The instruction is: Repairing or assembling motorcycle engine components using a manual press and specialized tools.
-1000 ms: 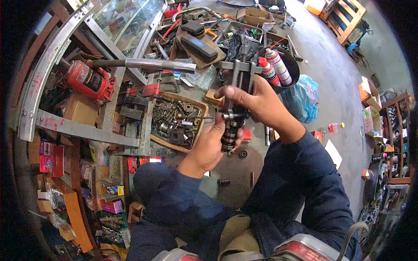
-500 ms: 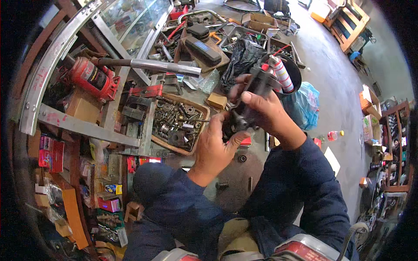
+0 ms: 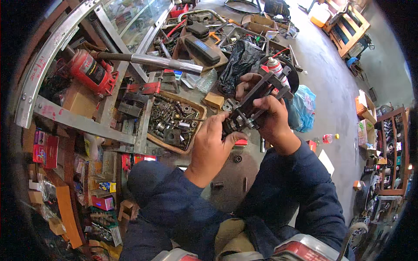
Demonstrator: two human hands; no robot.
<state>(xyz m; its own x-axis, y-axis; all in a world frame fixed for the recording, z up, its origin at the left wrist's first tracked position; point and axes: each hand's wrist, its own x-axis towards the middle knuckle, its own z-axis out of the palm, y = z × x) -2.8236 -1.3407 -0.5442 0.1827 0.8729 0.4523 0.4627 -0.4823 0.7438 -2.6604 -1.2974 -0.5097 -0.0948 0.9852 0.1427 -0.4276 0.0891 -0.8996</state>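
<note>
- The left hand [image 3: 207, 145] grips the dark round part [image 3: 230, 125] at the lower end of the tool, thumb on the near side and fingers on the far side; how firmly, I cannot tell.
- The right hand [image 3: 278, 124] grasps the two-armed metal tool [image 3: 257, 101], its thumb on the near side and other fingers showing past the far side.
- The tool is up in the air between the hands, tilted, its crossbar end toward the upper right and its lower end at the left hand.
- A second ago it stood nearly upright in view; half a second ago it was blurred and angled. Now both arms and the crossbar show clearly.
- As I judge it, this means a turning of the tool within the grip, not a letting go: tool and round part remain together.
- Beyond the crossbar, one spray can [image 3: 275, 65] shows partly covered; a second ago two cans were plain.
- Below the hands, a small ring [image 3: 237, 159], a short dark cylinder [image 3: 217, 185] and a thin rod [image 3: 245, 184] lie on the floor [image 3: 228, 172].
- Left of the left hand sits a tray [image 3: 203, 116] of metal parts.
- Farther left stands a red jack [image 3: 89, 71].
</note>
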